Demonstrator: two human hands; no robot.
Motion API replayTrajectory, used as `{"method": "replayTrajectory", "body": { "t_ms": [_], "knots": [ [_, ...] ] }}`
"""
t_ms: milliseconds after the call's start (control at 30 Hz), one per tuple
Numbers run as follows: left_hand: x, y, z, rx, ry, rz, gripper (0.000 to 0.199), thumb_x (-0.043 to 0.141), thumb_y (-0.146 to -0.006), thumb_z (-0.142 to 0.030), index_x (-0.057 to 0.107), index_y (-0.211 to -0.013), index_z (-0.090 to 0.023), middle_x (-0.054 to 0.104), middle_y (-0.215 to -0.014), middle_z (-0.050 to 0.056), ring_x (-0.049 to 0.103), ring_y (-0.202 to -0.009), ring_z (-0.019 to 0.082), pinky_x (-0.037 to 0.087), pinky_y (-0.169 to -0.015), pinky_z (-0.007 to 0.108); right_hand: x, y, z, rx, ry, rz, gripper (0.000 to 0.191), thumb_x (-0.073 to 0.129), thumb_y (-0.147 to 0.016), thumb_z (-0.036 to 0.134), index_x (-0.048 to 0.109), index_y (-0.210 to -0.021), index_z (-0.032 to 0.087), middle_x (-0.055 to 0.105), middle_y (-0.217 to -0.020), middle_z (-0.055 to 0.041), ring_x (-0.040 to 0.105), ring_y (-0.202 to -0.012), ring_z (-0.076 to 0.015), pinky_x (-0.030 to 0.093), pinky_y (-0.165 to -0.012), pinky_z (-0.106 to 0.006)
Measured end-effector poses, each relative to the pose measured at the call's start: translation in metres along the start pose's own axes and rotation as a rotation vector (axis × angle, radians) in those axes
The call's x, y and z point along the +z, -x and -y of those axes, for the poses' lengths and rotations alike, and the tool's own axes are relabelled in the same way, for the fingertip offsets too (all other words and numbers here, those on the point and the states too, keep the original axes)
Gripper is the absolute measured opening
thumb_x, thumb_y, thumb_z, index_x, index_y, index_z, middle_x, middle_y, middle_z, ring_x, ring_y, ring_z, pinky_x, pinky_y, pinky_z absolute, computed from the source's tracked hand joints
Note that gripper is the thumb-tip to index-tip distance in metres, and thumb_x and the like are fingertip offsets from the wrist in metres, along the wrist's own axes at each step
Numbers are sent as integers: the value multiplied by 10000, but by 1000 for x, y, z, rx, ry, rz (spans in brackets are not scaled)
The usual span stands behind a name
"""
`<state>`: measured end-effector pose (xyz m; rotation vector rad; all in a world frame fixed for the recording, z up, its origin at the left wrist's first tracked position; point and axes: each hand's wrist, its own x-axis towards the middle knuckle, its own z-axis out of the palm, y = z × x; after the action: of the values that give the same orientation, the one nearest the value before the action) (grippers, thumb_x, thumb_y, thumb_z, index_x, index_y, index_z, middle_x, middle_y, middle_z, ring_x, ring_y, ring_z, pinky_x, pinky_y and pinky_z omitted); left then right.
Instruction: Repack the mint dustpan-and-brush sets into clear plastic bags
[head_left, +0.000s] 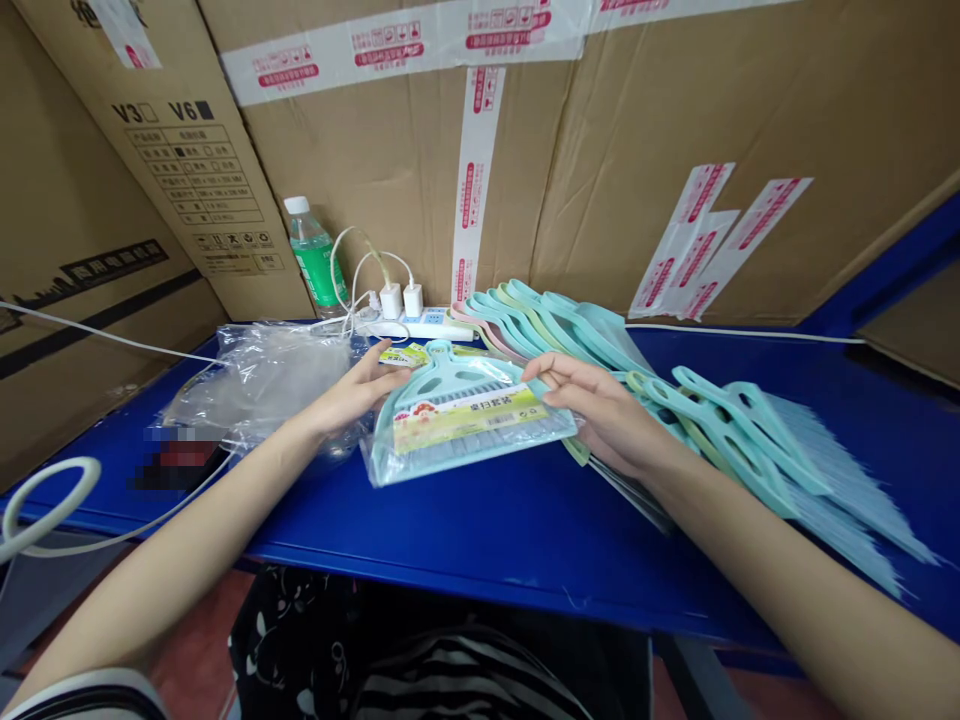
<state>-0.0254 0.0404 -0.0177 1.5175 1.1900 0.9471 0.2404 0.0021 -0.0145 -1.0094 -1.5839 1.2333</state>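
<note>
Near the middle of the blue table, a light teal dustpan [442, 462] lies tilted in a clear plastic bag. A brush's bristles show inside it, behind a yellow-green label card [472, 418]. My right hand [592, 405] pinches the bag and dustpan at the right corner, thumb and fingers closed. At the upper left edge of the dustpan is my left hand [364, 388], its fingers stretched out and apart; whether they touch the bag is unclear. Just beyond those fingers lie more label cards [405, 355]. Clear plastic bags [277, 385] are heaped to the left of my left hand.
Several dustpans [555, 320] are stacked at the back right. Hand brushes [742, 430] lie on the right side. A power strip [435, 325] with white chargers and a green-labelled bottle [319, 260] stand before the cardboard boxes [375, 170]. A white cable crosses the left.
</note>
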Motion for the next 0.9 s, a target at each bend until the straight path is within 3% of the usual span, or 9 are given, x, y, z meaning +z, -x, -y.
{"method": "replayTrajectory", "body": {
  "t_ms": [100,300,500,667,800,900],
  "knots": [
    [4,0,-1,-126,234,-41,593,693,-783,-241,489,-1339,-208,727,-1004,76,706,-851,191,567,-703,270,-1,0,2,16,-30,18,177,513,-670,299,517,-832,227,370,-692,43,339,-558,-115,295,-492,-256],
    [11,4,-8,-257,338,6,525,720,-733,-146,555,-1230,-182,736,-921,47,702,-735,150,558,-621,217,-2,-4,0,90,-62,-80,235,570,-753,398,511,-909,232,460,-765,24,471,-640,-131,400,-561,-268],
    [17,4,-8,-172,331,-124,559,704,-738,-136,494,-1256,-166,713,-859,2,647,-639,96,521,-561,176,0,-9,-12,80,-233,-238,294,573,-840,489,481,-1000,260,606,-870,-9,614,-833,-181,514,-716,-338],
    [18,4,-4,-50,300,-195,691,738,-714,-189,426,-1330,-173,692,-845,-7,623,-630,99,481,-524,178,8,-8,-16,98,-360,-97,321,653,-810,406,521,-1071,272,682,-1061,-47,644,-994,-223,545,-828,-396],
    [20,4,-3,-11,323,-228,747,756,-696,-215,388,-1346,-186,674,-828,-22,600,-601,95,462,-495,184,13,-6,-14,92,-383,-75,338,455,-912,540,569,-1104,286,681,-1139,-62,626,-1090,-246,546,-839,-416],
    [22,5,-3,3,327,-233,746,770,-685,-234,384,-1322,-192,661,-801,-34,599,-597,105,460,-486,195,16,-5,-11,103,-409,-38,387,337,-957,510,573,-1165,284,681,-1138,-76,622,-1101,-256,545,-839,-438]
  ]
}}
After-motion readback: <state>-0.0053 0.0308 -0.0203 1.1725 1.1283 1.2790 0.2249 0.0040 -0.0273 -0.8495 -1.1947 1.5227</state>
